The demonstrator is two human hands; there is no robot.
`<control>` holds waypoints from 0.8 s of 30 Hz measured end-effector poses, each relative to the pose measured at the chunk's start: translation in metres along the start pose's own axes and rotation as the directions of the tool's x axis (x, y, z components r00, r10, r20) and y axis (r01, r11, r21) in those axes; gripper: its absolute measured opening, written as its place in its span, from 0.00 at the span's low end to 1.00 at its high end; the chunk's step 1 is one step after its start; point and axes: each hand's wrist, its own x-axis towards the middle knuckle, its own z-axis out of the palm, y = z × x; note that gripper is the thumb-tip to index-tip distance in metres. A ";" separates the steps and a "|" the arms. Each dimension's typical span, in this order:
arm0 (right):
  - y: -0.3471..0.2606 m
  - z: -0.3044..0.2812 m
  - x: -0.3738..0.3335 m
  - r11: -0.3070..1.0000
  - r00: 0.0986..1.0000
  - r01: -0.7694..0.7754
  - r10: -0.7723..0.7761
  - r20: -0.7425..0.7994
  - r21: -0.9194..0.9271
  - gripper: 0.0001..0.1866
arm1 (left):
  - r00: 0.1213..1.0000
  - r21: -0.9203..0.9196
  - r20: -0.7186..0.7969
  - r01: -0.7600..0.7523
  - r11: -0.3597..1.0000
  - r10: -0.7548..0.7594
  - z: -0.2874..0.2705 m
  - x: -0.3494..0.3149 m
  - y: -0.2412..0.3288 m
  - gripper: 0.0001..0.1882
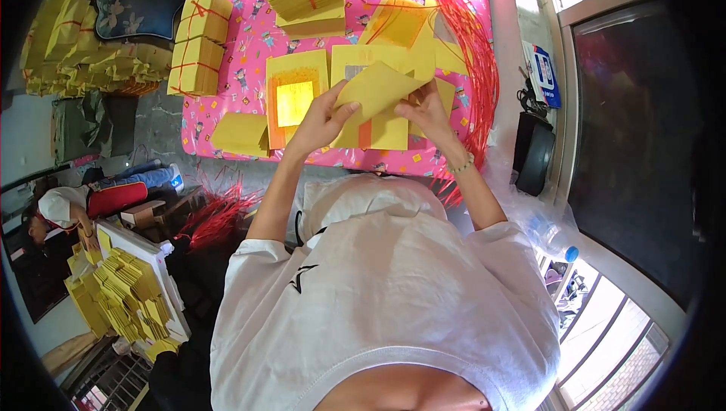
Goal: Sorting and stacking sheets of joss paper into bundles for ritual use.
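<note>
The left hand (327, 117) and the right hand (426, 112) are pinching, with fingers pressed at its two sides, one bent yellow paper (382, 87) above the flat sheets (387, 135) on the pink surface (253, 25). This fold seems unfinished (only my judgement). Some bundles (195, 65) are already tied; the flat sheets probably remain.
</note>
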 end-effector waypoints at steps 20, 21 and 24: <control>-0.018 0.021 -0.001 0.903 0.996 0.082 -0.064 0.059 -0.421 0.26 | 0.970 0.112 -0.184 -0.139 0.984 0.158 0.016 0.017 -0.035 0.31; -0.024 0.020 -0.001 0.915 0.996 -0.037 0.067 0.060 -0.402 0.25 | 0.987 -0.008 -0.136 -0.086 0.996 0.084 0.015 0.018 -0.029 0.31; -0.034 0.020 0.003 0.965 0.999 -0.043 0.046 0.006 -0.258 0.24 | 0.998 -0.257 -0.040 0.046 0.965 -0.058 0.012 0.023 -0.014 0.31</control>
